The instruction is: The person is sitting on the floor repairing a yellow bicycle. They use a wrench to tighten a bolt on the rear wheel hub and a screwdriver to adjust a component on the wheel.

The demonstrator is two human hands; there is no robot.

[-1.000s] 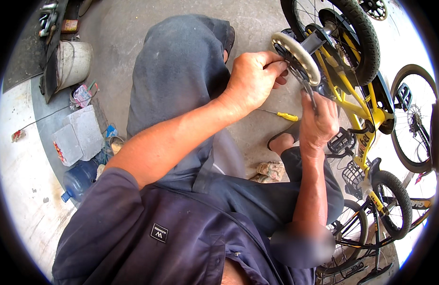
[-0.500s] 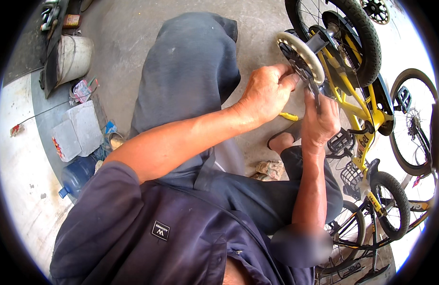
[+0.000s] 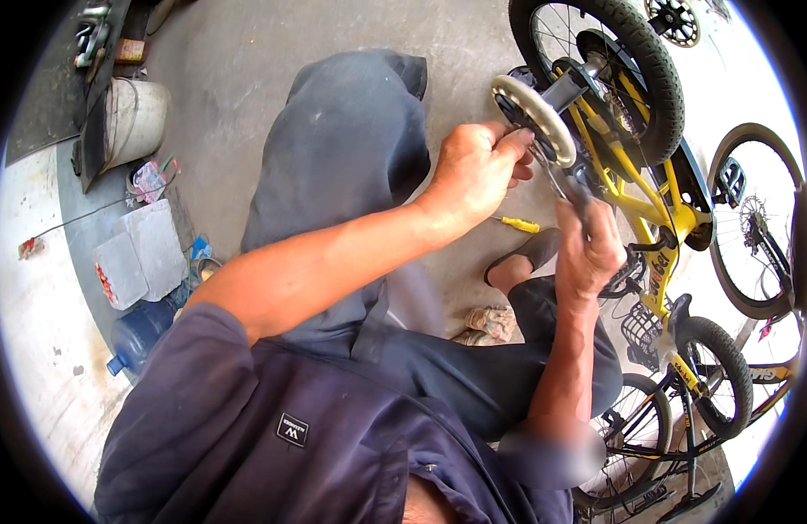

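Off-white plastic is being shown by a bucket (image 3: 139, 122) at the upper left, its rounded wall being crossed by a thin curved handle; its contents are being hidden by the angle. Nearer the dark sleeve (image 3: 189, 362), a blue plastic jug (image 3: 143, 336) is being partly seen, and what it holds cannot be told. At the right, an open grid is being formed by a black wire basket (image 3: 641, 330). A small wheel (image 3: 545, 110), pale and smooth-rimmed around a dark hub, is being seen beside the yellow bicycle frame (image 3: 674, 217) and a knobbly black tyre (image 3: 667, 92). Against its hub side, the left hand's (image 3: 471, 175) thumb and fingers are being pinched together; what lies between them cannot be told. A slim grey metal tool (image 3: 553, 180), blurred toward its handle, is being gripped in the right hand's (image 3: 591, 251) curled fingers.
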